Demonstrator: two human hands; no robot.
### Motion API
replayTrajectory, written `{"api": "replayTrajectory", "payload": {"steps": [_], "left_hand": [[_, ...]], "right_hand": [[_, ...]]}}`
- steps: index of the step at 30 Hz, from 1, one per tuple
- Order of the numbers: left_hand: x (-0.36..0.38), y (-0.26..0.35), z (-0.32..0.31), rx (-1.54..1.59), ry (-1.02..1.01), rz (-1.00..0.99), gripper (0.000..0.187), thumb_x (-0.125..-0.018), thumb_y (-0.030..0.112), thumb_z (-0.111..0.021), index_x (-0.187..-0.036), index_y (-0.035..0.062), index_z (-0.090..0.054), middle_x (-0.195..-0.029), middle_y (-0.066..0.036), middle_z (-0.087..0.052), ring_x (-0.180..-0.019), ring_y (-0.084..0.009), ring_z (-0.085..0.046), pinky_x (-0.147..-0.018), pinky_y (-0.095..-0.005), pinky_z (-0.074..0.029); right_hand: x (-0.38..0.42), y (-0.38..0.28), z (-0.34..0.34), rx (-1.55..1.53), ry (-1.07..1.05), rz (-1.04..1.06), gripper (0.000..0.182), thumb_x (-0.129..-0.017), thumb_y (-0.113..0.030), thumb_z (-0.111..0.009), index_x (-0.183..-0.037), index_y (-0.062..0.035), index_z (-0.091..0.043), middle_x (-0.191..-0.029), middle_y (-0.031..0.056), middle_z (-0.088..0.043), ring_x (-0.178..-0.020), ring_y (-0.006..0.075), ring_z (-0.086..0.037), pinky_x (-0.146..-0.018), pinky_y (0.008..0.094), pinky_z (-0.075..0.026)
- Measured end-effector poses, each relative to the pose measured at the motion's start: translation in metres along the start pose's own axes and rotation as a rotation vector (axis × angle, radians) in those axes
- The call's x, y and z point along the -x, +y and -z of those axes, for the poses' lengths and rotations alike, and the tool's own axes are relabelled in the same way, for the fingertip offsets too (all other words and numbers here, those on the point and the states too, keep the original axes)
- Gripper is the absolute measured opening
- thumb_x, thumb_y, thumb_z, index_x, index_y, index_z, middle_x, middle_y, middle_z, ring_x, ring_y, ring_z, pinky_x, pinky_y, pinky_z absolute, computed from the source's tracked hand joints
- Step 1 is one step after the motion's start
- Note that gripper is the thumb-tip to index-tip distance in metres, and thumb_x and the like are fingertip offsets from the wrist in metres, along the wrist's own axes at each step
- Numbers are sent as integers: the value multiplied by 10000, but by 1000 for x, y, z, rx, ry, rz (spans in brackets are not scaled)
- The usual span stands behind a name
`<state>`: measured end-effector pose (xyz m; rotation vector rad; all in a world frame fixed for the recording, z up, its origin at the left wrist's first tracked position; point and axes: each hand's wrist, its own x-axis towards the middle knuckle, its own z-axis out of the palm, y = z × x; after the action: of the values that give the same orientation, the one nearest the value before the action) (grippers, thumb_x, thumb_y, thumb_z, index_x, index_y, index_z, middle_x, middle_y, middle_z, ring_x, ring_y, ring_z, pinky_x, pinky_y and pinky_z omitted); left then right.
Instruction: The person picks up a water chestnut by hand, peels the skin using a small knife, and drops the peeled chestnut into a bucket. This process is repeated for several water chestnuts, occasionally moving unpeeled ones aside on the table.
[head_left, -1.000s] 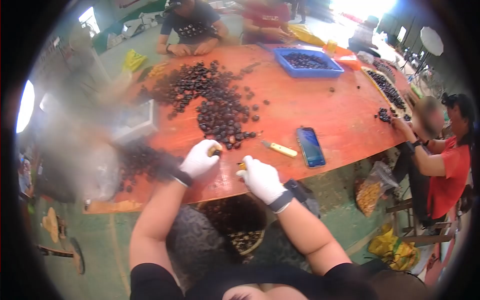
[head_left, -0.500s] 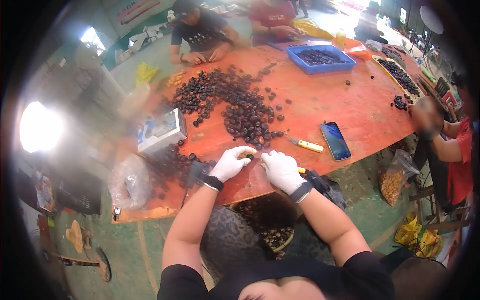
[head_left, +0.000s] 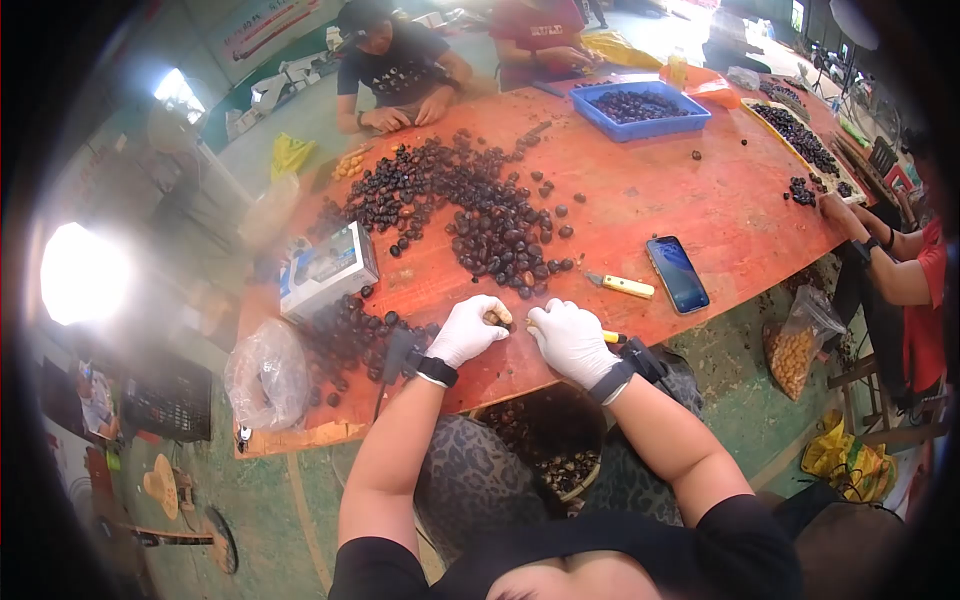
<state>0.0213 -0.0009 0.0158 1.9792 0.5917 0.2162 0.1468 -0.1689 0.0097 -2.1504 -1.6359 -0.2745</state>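
The big red table (head_left: pixel 620 220) holds a long pile of dark nuts (head_left: pixel 500 235), with a blue tray (head_left: pixel 642 131) far off and a white box (head_left: pixel 330 272) to the left. At the near edge are 2 gloved hands, close but apart. The left hand (head_left: pixel 468 333) is curled, with its fingers pinching 1 small nut (head_left: pixel 492 318). The right hand (head_left: pixel 572 343) is closed around what looks like a yellow handle (head_left: pixel 613 337). Near it are 1 phone (head_left: pixel 678 275) and 1 small knife (head_left: pixel 628 287), both lying on the table. To do this well, I think the nut should be pinched snugly, with the left fingertips tucked back from any blade and the right hand making small, slow moves. The right glove hides the tool's front end, and the left fingers cover part of the nut, so I can't tell how much shell is left.
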Motion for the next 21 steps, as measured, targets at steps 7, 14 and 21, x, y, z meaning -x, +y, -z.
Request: {"api": "replayTrajectory", "payload": {"steps": [7,14,21], "left_hand": [[7,7,-3,-116,77,-22,267,-728,-46,-766,-982,1,-701,-949,-115,-698,-869,-192,-684,-807,-311,-553],[3,2,-1,-131,69,0,257,-711,-35,-777,-956,-20,-701,-931,-128,-702,-866,-200,-691,-801,-319,-555],[6,7,0,-116,57,38,241,-708,-13,-791,-929,-16,-695,-904,-135,-703,-847,-214,-691,-780,-327,-546]], "right_hand": [[-4,-4,-4,12,-73,57,141,-885,-230,-602,-955,-112,-569,-834,83,-589,-795,269,-643,-628,410,-525],[-15,-15,-3,-38,-85,62,99,-896,-185,-573,-953,-105,-567,-842,101,-603,-759,292,-658,-635,426,-531],[-13,-3,-2,11,-172,62,85,-892,-172,-567,-938,-104,-588,-867,119,-597,-802,306,-654,-654,437,-533]]}}
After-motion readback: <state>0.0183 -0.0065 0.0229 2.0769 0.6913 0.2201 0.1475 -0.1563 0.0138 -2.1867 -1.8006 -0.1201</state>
